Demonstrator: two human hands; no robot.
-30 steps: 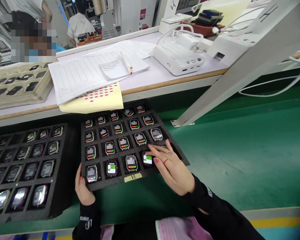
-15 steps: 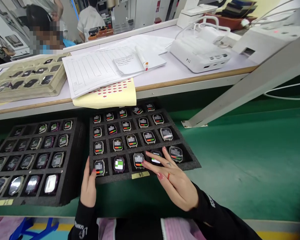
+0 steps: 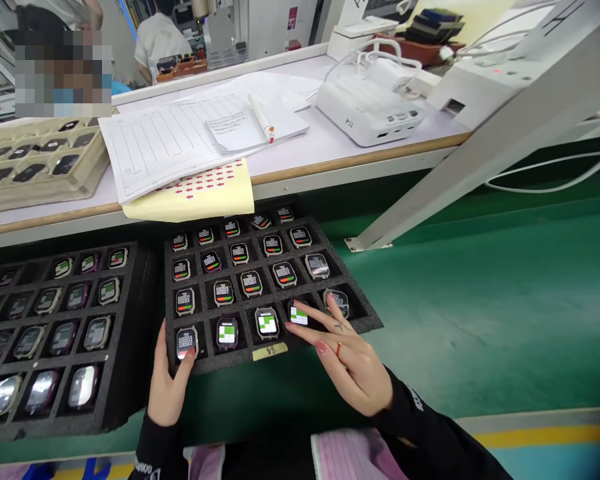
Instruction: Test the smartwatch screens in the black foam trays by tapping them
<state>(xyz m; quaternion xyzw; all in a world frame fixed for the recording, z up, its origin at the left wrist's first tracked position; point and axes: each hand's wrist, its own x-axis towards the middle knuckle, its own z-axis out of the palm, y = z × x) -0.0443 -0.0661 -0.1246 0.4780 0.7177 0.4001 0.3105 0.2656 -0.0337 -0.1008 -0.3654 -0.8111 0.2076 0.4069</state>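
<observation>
A black foam tray of smartwatches lies in front of me, one watch to each filled compartment. My left hand grips its near left corner, fingers along the side and thumb on the front-left smartwatch. My right hand hovers low over the front row with fingers spread, fingertips at a smartwatch with a lit green-and-white screen; I cannot tell whether they touch. The front-middle smartwatch and a purple-cased smartwatch also show green and white. Most others show dark screens with text and red-green bars.
A second foam tray of watches sits at left. The raised shelf holds papers, a marker, a white charging box and a beige tray. A slanted metal post stands on the green tabletop at right.
The front-middle watch has switched from a text screen to green and white. My right fingertips have moved off it, toward the watch on its right. The view has shifted, so everything sits further left.
</observation>
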